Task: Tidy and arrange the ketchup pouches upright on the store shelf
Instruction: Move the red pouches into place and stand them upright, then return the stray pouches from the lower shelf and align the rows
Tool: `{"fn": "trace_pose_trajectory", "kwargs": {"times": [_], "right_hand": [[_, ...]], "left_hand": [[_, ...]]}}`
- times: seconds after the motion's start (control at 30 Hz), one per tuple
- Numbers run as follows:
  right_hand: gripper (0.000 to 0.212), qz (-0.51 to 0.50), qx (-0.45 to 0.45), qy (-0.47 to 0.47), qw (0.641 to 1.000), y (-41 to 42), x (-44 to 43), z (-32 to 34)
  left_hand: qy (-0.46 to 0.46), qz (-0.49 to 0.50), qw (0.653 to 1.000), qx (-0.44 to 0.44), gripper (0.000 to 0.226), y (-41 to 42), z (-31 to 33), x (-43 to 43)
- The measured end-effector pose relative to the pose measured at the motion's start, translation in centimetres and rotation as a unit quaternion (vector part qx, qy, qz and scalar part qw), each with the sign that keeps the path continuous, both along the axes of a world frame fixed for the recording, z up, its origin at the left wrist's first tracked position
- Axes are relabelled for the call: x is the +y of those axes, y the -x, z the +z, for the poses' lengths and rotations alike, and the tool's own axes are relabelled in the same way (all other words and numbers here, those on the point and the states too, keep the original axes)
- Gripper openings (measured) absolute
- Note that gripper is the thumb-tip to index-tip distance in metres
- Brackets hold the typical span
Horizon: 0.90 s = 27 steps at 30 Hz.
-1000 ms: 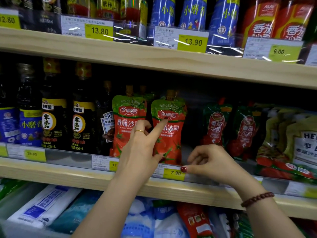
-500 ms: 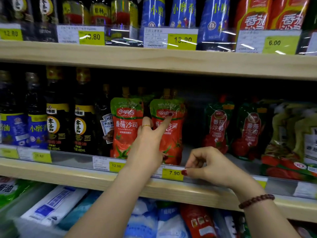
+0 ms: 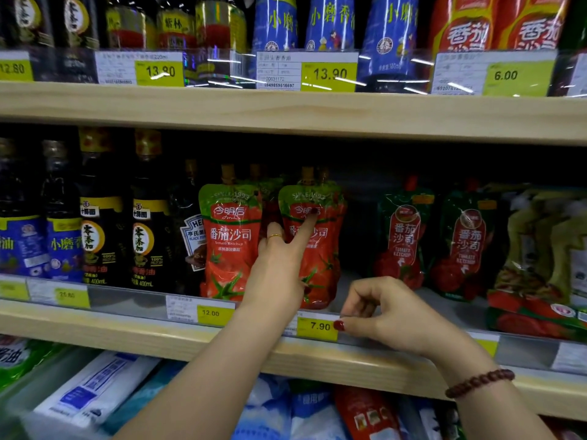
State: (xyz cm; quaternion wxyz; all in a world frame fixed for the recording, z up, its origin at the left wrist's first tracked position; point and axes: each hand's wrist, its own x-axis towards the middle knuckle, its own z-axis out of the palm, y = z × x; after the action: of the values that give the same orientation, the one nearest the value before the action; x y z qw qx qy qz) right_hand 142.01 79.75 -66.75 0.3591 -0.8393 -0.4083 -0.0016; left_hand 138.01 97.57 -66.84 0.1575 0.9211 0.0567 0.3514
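Left hand (image 3: 279,268) presses forefinger against front ketchup pouch (image 3: 313,242), propping it upright at middle shelf (image 3: 127,331) edge; grasps nothing. Right hand (image 3: 390,315) curled, empty, steadying on price rail (image 3: 317,327).

Shop: wooden shelves (image 3: 286,112) of bottled sauces behind yellow price tags (image 3: 328,76).

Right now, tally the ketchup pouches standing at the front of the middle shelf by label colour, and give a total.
Light-green-topped pouches: 2, the left one and the right one, which the left hand touches with a fingertip.
Dark-green pouches: 2, one beside the other.
Total: 4 front-row pouches; more caps show behind.
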Motion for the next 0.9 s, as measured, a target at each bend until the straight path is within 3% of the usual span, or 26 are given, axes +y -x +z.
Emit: {"fn": "trace_pose_trajectory", "kwargs": {"times": [0.47, 0.57, 0.63, 0.73, 0.9], "right_hand": [[0.013, 0.002, -0.009, 0.000, 1.000, 0.0, 0.0, -0.2], [0.021, -0.001, -0.018, -0.007, 1.000, 0.0, -0.1, -0.3], [0.023, -0.006, -0.032, -0.014, 0.999, 0.0, -0.1, -0.6], [0.008, -0.009, -0.049, -0.036, 0.998, 0.2, -0.4, -0.8], [0.021, -0.033, -0.113, -0.109, 0.987, 2.0, -2.3, 0.9]], "left_hand": [[0.020, 0.009, 0.999, 0.035, 0.113, -1.1, 0.4, 0.1], [0.016, 0.013, 0.999, 0.035, 0.110, -0.6, 0.4, 0.1], [0.017, 0.014, 0.999, 0.025, 0.100, -0.1, 0.3, 0.2], [0.024, 0.015, 0.999, -0.017, 0.082, 1.0, 0.1, 0.0], [0.060, -0.016, 0.995, -0.077, 0.054, 2.9, -0.6, -1.5]]}}
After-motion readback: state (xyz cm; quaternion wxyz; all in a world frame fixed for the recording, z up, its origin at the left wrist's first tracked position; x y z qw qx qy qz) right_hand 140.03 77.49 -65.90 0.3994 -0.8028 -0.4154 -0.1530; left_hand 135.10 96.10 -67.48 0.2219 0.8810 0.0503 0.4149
